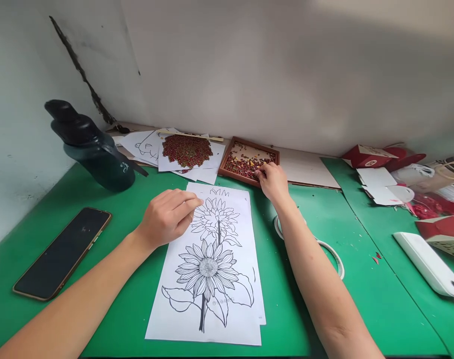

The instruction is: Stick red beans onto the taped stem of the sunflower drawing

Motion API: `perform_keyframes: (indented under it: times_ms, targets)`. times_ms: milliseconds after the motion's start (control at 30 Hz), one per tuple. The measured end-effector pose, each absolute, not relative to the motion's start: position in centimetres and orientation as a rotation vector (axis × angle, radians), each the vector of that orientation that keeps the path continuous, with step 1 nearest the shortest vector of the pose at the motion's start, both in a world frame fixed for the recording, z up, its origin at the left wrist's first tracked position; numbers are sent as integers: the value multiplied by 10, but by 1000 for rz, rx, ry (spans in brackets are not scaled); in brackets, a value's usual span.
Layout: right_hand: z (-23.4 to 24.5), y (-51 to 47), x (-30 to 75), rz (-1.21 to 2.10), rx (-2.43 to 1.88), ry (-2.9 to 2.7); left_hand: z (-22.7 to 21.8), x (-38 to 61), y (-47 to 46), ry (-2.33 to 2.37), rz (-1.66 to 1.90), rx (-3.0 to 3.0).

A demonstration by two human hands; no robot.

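A white sheet with a black line drawing of two sunflowers (212,269) lies in front of me on the green table (129,209). My left hand (169,217) rests on the sheet's upper left edge, fingers curled, fingertips on the paper. My right hand (272,180) reaches to the near right corner of a shallow wooden tray (227,160) filled with red and yellowish beans (241,162); its fingertips are pinched in among the beans. Whether a bean is between the fingers cannot be made out.
A dark water bottle (94,149) leans at the left, with a black phone (64,252) nearer me. Loose sheets, one covered with beans (187,150), lie at the back. A tape ring (329,252) lies under my right forearm. Red boxes (369,155), papers and a white device (428,264) crowd the right.
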State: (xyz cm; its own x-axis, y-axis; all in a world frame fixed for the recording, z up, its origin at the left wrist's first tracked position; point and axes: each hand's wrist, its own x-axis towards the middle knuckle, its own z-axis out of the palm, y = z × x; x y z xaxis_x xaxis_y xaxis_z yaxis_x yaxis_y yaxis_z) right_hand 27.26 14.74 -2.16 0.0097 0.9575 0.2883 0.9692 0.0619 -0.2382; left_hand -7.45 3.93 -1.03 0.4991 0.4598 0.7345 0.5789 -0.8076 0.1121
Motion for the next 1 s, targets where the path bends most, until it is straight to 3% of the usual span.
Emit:
perform_keyframes:
  times_ms: [533,1000]
  targets:
    - [-17,147,263,90,-1511,-1635,-10,-74,41,-861,-1228,-2561]
    - [-10,153,272,669,-1253,-1194,-13,-73,42,-876,-1211,-2597]
